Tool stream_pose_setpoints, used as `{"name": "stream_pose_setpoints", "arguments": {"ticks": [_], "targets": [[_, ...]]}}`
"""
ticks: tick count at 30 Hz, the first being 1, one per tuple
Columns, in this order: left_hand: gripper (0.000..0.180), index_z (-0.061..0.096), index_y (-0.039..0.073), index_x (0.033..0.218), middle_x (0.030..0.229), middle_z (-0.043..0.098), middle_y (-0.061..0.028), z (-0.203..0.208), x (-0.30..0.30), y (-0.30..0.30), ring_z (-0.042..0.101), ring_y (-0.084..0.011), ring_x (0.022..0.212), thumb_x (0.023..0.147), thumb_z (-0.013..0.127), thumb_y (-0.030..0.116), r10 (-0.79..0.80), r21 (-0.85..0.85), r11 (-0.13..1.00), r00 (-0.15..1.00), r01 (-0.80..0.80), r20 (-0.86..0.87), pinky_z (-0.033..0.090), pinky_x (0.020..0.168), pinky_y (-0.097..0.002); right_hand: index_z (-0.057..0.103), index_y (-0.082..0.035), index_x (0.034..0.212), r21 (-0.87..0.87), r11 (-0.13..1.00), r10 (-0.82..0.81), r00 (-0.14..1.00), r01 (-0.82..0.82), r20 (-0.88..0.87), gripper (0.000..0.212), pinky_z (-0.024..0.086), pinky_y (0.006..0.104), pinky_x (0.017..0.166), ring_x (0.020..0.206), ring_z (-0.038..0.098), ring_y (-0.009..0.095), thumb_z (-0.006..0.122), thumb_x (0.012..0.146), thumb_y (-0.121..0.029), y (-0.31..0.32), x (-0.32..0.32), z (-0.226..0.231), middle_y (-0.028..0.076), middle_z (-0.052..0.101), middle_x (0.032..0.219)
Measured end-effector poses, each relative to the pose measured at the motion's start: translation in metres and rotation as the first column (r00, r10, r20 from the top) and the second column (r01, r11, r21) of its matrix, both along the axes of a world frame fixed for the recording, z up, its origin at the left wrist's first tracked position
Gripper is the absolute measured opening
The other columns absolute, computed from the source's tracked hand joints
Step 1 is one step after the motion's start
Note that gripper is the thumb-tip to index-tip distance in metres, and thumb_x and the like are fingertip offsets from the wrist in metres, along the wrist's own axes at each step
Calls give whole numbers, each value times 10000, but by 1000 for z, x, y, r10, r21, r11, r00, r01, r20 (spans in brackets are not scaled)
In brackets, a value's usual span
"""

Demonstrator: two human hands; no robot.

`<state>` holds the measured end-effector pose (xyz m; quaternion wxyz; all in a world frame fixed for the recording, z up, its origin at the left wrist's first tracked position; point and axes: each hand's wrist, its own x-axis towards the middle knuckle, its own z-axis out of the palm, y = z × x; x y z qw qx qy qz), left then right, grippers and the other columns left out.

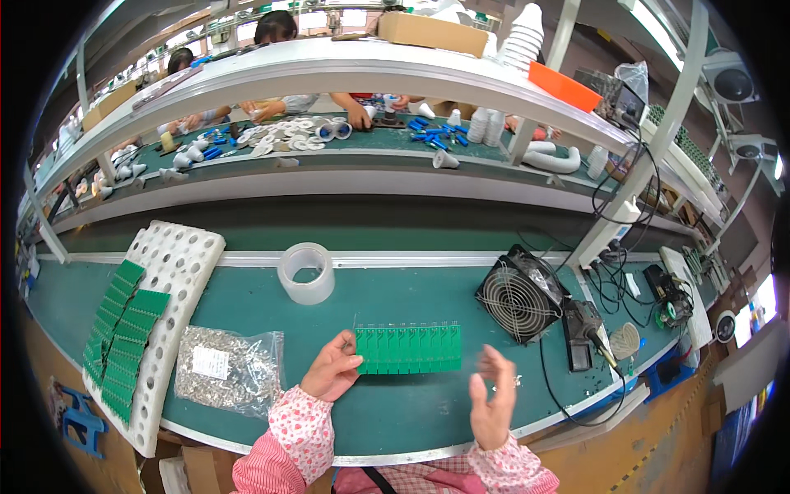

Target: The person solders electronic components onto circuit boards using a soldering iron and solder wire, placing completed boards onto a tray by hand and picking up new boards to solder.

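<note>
My left hand (331, 366) pinches the left end of a green circuit board panel (409, 349), thumb on top. The panel is a wide strip divided into several narrow sections, with thin pins showing along its far edge. To the right of the panel and apart from it, my right hand (493, 405) is raised with thumb and fingers spread, its fingertips slightly blurred. Small metal bits (517, 382) lie on the bench just beside its fingers; I see nothing held in that hand.
A bag of metal parts (229, 369) and a white foam tray (183, 262) bearing green boards (136, 346) lie left. Beyond the panel stands a tape roll (306, 276). A fan (517, 300), a soldering iron (605, 350) and cables are right. Other people work behind the shelf (329, 70).
</note>
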<state>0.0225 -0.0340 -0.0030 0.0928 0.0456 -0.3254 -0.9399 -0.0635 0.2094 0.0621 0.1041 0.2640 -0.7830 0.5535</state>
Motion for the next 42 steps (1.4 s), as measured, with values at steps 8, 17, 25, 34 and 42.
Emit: {"name": "stream_pose_setpoints", "arguments": {"ticks": [8, 17, 25, 34, 42], "targets": [[272, 453, 107, 979, 877, 511, 22, 13, -8, 7, 542, -109, 879, 809, 618, -26, -41, -26, 999, 999, 41, 30, 427, 833, -288, 570, 54, 1108, -401, 905, 279, 907, -139, 315, 228, 481, 262, 779, 833, 623, 136, 585, 901, -39, -8, -9, -58, 89, 659, 928], [267, 464, 72, 1055, 993, 590, -40, -4, -8, 6, 571, -139, 928, 839, 613, 20, -52, -24, 998, 998, 53, 41, 438, 833, -295, 572, 55, 1080, -426, 898, 282, 885, -108, 370, 208, 491, 264, 762, 823, 637, 141, 590, 900, -47, -4, -3, -71, 100, 666, 929], [249, 465, 54, 1068, 1005, 604, -67, -1, -10, 8, 575, -151, 921, 858, 595, 39, -38, -35, 999, 998, 40, 52, 436, 829, -298, 557, 56, 1080, -404, 907, 286, 877, -118, 387, 202, 503, 268, 757, 832, 646, 148, 579, 905, -42, -2, -3, -67, 111, 670, 936], [200, 482, 50, 1060, 1016, 600, -74, -5, -11, 10, 577, -157, 933, 884, 579, 48, -37, -96, 994, 995, 46, 95, 439, 859, -319, 484, 61, 1142, -451, 883, 351, 826, -134, 440, 226, 536, 280, 739, 850, 659, 180, 507, 941, -39, 1, -2, -59, 149, 671, 968], [278, 505, 54, 914, 877, 572, -62, 6, -15, 14, 567, -153, 864, 1005, 422, 303, 9, -115, 993, 981, 13, 194, 452, 801, -301, 449, 57, 1142, -501, 855, 399, 789, -137, 466, 218, 538, 283, 722, 824, 657, 184, 482, 960, -58, 3, -4, -53, 176, 670, 944]]}}
